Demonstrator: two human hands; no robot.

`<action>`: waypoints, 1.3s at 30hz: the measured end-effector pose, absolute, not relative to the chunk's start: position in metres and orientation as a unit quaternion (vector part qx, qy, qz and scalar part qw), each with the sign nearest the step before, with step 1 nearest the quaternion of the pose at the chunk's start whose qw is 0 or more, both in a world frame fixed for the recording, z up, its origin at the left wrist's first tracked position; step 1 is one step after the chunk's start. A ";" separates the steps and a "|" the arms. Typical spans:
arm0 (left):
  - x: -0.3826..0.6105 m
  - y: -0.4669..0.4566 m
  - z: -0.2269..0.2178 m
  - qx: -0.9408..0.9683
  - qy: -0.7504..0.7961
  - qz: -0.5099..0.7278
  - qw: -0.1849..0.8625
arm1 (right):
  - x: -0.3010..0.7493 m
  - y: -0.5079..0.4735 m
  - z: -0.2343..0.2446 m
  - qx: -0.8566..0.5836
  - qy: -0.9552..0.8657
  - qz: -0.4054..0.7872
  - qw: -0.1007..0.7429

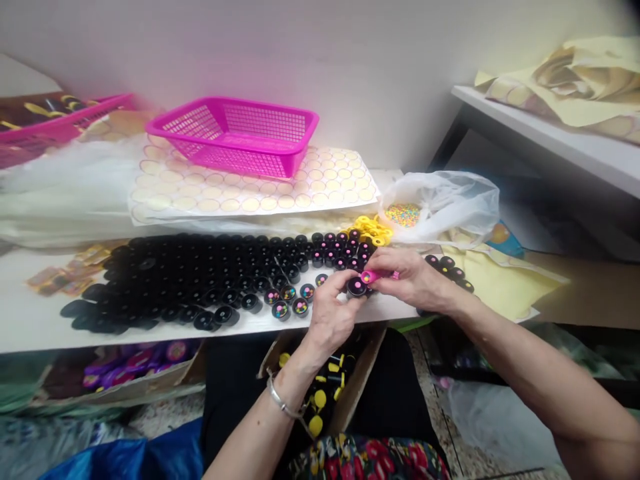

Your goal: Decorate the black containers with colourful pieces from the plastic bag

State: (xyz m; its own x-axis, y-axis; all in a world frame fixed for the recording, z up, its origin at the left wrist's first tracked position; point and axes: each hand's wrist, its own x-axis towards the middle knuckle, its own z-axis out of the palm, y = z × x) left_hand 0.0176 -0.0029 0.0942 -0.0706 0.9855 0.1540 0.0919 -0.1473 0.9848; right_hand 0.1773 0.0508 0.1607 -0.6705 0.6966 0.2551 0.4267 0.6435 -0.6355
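My left hand (330,310) pinches a small black round cap (357,287) at the front edge of the white shelf (30,313). My right hand (407,277) is closed on a small pink piece (370,276), which it holds against the top of that cap. Left of my hands, many black caps (195,273) lie in rows on the shelf. Several near my left hand carry coloured dots (287,301). A heap of yellow rings (374,230) lies just behind my hands.
A clear plastic bag (445,203) with coloured beads (403,214) sits behind my right hand. A pink basket (235,133) stands on a sheet of round stickers (320,183). A cardboard box (350,387) of yellow-and-black parts rests on my lap.
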 end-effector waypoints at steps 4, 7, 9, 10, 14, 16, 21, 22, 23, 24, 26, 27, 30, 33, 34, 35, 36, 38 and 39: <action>0.015 -0.006 0.091 0.545 0.509 0.528 0.405 | 0.171 0.045 0.163 -0.303 -0.929 0.120 0.175; 0.017 -0.007 0.091 0.550 0.511 0.524 0.404 | 0.168 0.040 0.164 -0.289 -0.949 0.030 0.124; 0.018 -0.009 0.091 0.552 0.518 0.516 0.401 | 0.165 0.035 0.165 -0.281 -0.953 -0.035 0.105; 0.019 -0.010 0.091 0.554 0.522 0.510 0.401 | 0.163 0.032 0.165 -0.277 -0.953 -0.066 0.101; 0.020 -0.013 0.091 0.557 0.522 0.492 0.419 | 0.159 0.023 0.168 -0.260 -0.951 -0.134 0.099; 0.020 -0.015 0.089 0.552 0.518 0.496 0.426 | 0.159 0.022 0.170 -0.267 -0.950 -0.131 0.099; 0.020 -0.017 0.084 0.536 0.509 0.508 0.442 | 0.166 0.024 0.167 -0.301 -0.943 -0.056 0.129; 0.020 -0.018 0.084 0.531 0.504 0.508 0.453 | 0.168 0.026 0.165 -0.301 -0.943 -0.028 0.142; 0.020 -0.018 0.084 0.525 0.498 0.510 0.465 | 0.170 0.027 0.163 -0.301 -0.941 0.004 0.156; 0.019 -0.019 0.085 0.520 0.492 0.510 0.476 | 0.172 0.027 0.161 -0.302 -0.937 0.038 0.171; 0.019 -0.020 0.086 0.511 0.481 0.513 0.494 | 0.173 0.028 0.157 -0.310 -0.923 0.104 0.203; 0.018 -0.021 0.086 0.505 0.478 0.516 0.500 | 0.174 0.028 0.156 -0.315 -0.913 0.136 0.219; 0.016 -0.024 0.085 0.489 0.479 0.524 0.507 | 0.171 0.027 0.156 -0.324 -0.881 0.226 0.262; 0.014 -0.028 0.084 0.487 0.493 0.517 0.503 | 0.167 0.023 0.157 -0.339 -0.848 0.281 0.294; 0.014 -0.029 0.083 0.488 0.495 0.515 0.501 | 0.166 0.021 0.158 -0.348 -0.837 0.291 0.305; 0.013 -0.030 0.083 0.489 0.496 0.514 0.501 | 0.164 0.019 0.158 -0.355 -0.827 0.299 0.316; 0.013 -0.031 0.083 0.490 0.495 0.514 0.501 | 0.162 0.016 0.158 -0.358 -0.818 0.308 0.328; 0.011 -0.032 0.084 0.490 0.488 0.517 0.504 | 0.157 0.010 0.157 -0.352 -0.808 0.323 0.344; 0.010 -0.033 0.085 0.490 0.484 0.520 0.506 | 0.155 0.007 0.155 -0.346 -0.808 0.328 0.347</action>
State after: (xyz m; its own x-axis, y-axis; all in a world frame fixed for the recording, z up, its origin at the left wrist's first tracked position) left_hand 0.0103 -0.0333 0.0853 -0.0081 0.9998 0.0195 -0.0520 -0.0199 0.9985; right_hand 0.1548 0.0070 0.1549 -0.5203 0.7860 0.3339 0.3310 0.5460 -0.7696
